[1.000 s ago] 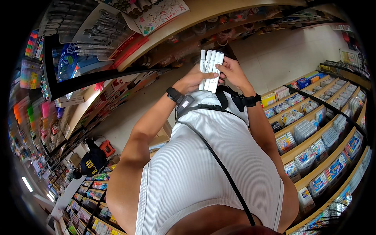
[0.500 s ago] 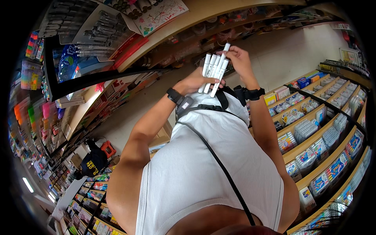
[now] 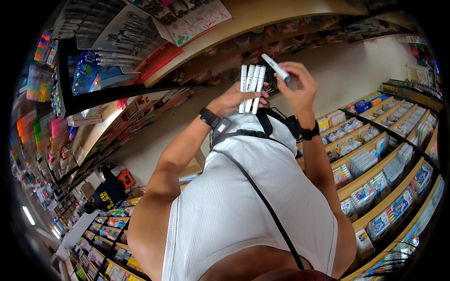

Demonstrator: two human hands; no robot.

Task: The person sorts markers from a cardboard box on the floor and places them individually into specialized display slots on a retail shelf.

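My left hand (image 3: 230, 98) is closed round several white markers (image 3: 251, 89), held side by side in a loose row with the thumb across their front. Their tops stick up above the fingers and their lower ends hang below the thumb. To the right, my right hand (image 3: 302, 88) pinches a single white marker (image 3: 273, 65) by its lower end. That marker tilts up to the left, apart from the row, and a dark tip or end shows near my fingers.
A wooden shelf edge (image 3: 199, 40) runs across the top, with pens in clear trays (image 3: 129, 35) and a scribbled paper (image 3: 201, 21) on it. At the right stand tiered racks (image 3: 358, 187) of boxed stationery. Highlighters hang at the far left. A dark bag (image 3: 109, 193) lies lower left.
My right hand has drawn one marker out of the bunch and moved it right, tilting it leftward. In my left hand the other markers now stand closer together and straighter.
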